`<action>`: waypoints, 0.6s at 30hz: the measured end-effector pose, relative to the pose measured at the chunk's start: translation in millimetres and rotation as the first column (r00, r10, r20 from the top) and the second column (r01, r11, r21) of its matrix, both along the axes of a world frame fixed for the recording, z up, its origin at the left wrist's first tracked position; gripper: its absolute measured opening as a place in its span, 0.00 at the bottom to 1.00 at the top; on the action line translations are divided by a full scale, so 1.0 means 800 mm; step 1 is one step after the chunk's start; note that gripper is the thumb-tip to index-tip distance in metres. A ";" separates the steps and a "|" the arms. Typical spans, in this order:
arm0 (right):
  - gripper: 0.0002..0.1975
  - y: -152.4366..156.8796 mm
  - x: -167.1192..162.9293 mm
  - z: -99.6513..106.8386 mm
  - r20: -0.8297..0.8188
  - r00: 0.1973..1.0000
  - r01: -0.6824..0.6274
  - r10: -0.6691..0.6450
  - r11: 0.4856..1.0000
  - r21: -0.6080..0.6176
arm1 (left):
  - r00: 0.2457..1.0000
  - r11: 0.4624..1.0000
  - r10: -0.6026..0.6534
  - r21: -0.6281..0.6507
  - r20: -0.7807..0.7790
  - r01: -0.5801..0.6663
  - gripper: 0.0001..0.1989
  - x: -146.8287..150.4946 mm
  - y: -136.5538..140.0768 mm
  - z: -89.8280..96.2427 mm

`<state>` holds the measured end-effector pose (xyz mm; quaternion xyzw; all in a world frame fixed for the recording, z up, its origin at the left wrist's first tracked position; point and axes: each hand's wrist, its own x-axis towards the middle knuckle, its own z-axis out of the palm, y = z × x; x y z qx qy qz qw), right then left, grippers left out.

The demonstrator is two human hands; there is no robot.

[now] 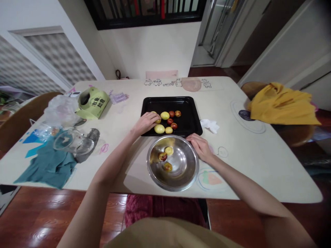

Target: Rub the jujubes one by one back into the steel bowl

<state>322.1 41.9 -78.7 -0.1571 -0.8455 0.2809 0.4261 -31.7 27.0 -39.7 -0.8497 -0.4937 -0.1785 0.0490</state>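
My left hand [148,122] reaches over the left side of a black baking tray [184,103], its fingers closed around a yellowish fruit [158,121] that they partly cover. Beside it on the tray lie larger pale yellow fruits [164,115] and smaller red-brown, mottled fruits [170,121] resembling jujubes. A shiny metal bowl [186,172] stands in front of the tray, with a yellow fruit [169,151] and two mottled ones [168,167] inside. Against the bowl's far right rim, near the tray's corner, rests my right hand [201,146], fingers stretched out and holding nothing.
A crumpled white tissue [210,125] lies right of the tray. On the table's left are a glass pitcher [74,141], a teal cloth [49,160], a plastic bag [60,110] and a green visor [94,103]. Yellow fabric [281,103] hangs over a chair at right.
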 end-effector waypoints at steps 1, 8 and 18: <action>0.18 0.000 0.000 0.000 -0.001 1.000 0.002 -0.002 1.000 0.001 | 0.999 1.000 0.005 0.018 0.036 -0.006 0.11 0.003 -0.002 0.005; 0.20 0.000 0.001 -0.002 0.029 1.000 0.005 -0.004 1.000 -0.027 | 0.898 0.969 -0.246 0.062 0.364 0.240 0.11 0.062 -0.040 0.056; 0.19 0.000 0.000 -0.002 0.020 1.000 -0.003 0.003 1.000 -0.011 | 0.911 0.879 -0.250 -0.317 0.329 0.356 0.09 0.143 -0.093 0.053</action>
